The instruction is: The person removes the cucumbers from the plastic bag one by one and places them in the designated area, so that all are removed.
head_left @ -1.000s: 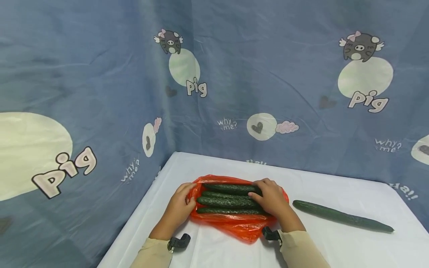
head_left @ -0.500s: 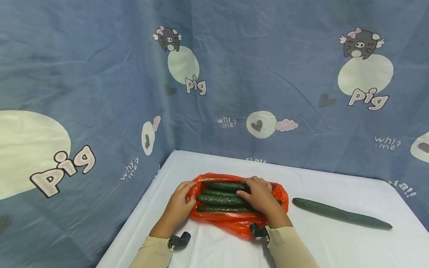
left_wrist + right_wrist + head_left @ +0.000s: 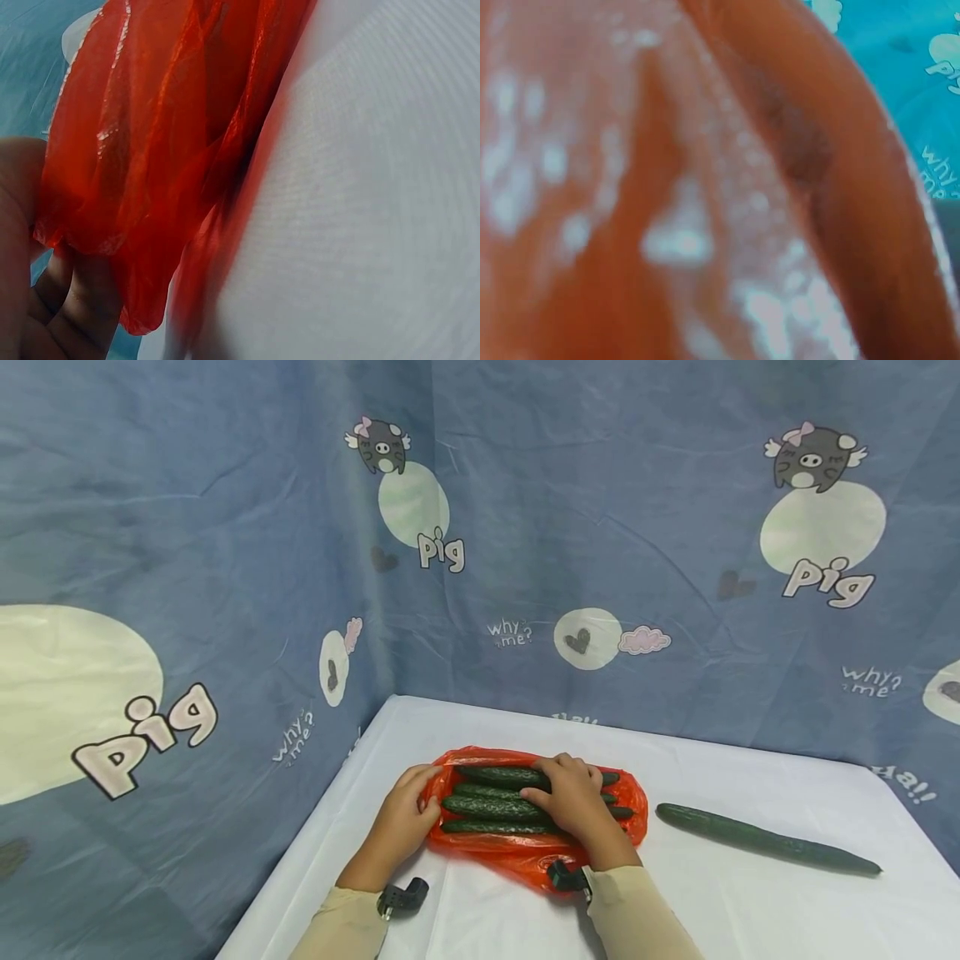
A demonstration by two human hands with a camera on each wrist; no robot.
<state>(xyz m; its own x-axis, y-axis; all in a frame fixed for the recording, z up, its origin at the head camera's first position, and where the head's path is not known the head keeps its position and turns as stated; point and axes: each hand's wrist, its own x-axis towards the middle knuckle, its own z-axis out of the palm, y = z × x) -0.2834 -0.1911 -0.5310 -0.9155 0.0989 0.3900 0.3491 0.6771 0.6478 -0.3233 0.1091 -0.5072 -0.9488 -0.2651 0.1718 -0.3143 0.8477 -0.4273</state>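
Observation:
A red plastic bag (image 3: 517, 860) lies spread wide at its mouth on the white table, with several dark green cucumbers side by side in it. My left hand (image 3: 401, 827) holds the bag's left end; in the left wrist view the thin red film (image 3: 150, 127) hangs between thumb and fingers. Over the middle of the cucumbers is my right hand (image 3: 573, 797), its fingers and thumb about the rearmost cucumber (image 3: 491, 775). The right hand hides parts of the cucumbers. Blurred red film (image 3: 592, 285) fills much of the right wrist view.
One long cucumber (image 3: 765, 841) lies apart on the table, right of the bag. The white-covered table (image 3: 450, 718) meets a blue printed curtain (image 3: 600, 527) at the back and left.
My right hand has moved left along the cucumbers, uncovering their right ends. The left hand stays at the bag's left end, and the cucumbers lie where they were.

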